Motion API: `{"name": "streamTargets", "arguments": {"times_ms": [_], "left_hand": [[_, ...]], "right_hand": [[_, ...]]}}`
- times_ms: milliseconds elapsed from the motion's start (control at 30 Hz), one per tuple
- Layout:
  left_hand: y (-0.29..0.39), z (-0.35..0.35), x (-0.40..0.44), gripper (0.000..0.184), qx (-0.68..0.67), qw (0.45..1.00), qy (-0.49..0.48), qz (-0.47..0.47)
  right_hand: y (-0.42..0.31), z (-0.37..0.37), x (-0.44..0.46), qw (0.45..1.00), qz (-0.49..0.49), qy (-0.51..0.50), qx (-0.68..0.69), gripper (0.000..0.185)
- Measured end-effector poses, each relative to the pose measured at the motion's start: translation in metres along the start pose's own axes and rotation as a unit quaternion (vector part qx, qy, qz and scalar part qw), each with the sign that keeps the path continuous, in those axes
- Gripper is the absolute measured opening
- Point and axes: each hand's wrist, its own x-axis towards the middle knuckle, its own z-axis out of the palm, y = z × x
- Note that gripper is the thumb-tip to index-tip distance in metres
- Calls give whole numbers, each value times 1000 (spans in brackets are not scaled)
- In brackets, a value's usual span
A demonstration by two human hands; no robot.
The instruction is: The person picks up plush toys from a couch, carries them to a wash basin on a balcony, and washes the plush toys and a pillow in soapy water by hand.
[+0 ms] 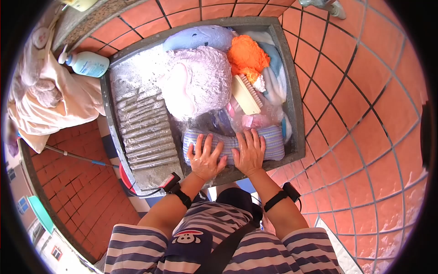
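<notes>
A striped blue-and-purple cushion [272, 139] lies along the near side of a stone wash basin [299, 123]. My left hand [206, 160] presses flat on its left half, fingers spread. On its middle rests my right hand [249, 153], fingers also stretched out. Both hands look wet. Just beyond the cushion is a cream scrubbing brush [246, 95], bristles to the right, among soapy water and pinkish suds. A fluffy pale-pink plush [200, 80] sits behind, beside an orange plush or cloth [247, 54] and a blue plush [198, 37].
A ribbed washboard slab [148, 132] fills the basin's left side. Outside it stands a blue pump bottle [89, 64], near a beige cloth with plush toys [64, 93]. White and blue fabric [276, 82] lies along the right wall. Red tiles [346, 91] surround the basin.
</notes>
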Motion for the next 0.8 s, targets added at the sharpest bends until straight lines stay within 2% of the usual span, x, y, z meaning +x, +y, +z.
{"name": "streamTargets", "arguments": {"times_ms": [100,133,267,300,333,367,400,433,500,567,633,667,700,733,767,800], "left_hand": [[0,14,23,38,2,999,-29,-34],[0,14,34,34,-7,999,-28,-31],[-8,20,63,29,-22,997,-69,-36],[-8,16,73,29,-20,996,-72,-41],[-9,9,87,33,-21,972,-214,-91],[-10,8,102,38,-22,927,-348,-140],[-14,12,114,37,-83,871,-438,-209],[-17,20,116,37,-83,870,-438,-212],[-24,43,113,41,-47,963,-240,-112],[-29,61,130,43,-40,953,-269,-131],[-34,69,149,45,-33,944,-294,-148],[-37,69,160,46,-31,909,-384,-160],[-39,70,170,47,-28,867,-468,-171],[-37,73,173,47,-36,857,-466,-217],[-38,73,172,47,-35,860,-461,-214],[-36,68,170,46,-47,904,-372,-206]], "right_hand": [[12,0,27,997,6,-66,42,39],[17,5,33,998,-7,-39,43,36],[28,12,57,993,6,-104,64,33],[30,10,67,981,27,-184,56,33],[33,10,76,963,47,-262,46,32],[36,13,85,962,43,-264,47,32],[39,15,93,958,45,-282,28,34],[40,17,99,953,47,-299,10,36],[45,28,106,957,45,-285,1,36],[52,40,114,962,45,-268,-9,37],[63,51,125,945,146,-264,127,43],[70,57,132,948,143,-256,126,43],[78,65,139,946,84,-304,72,48],[79,63,144,936,28,-352,16,52],[77,60,146,938,28,-346,14,52],[69,44,149,931,98,-348,46,53]]}}
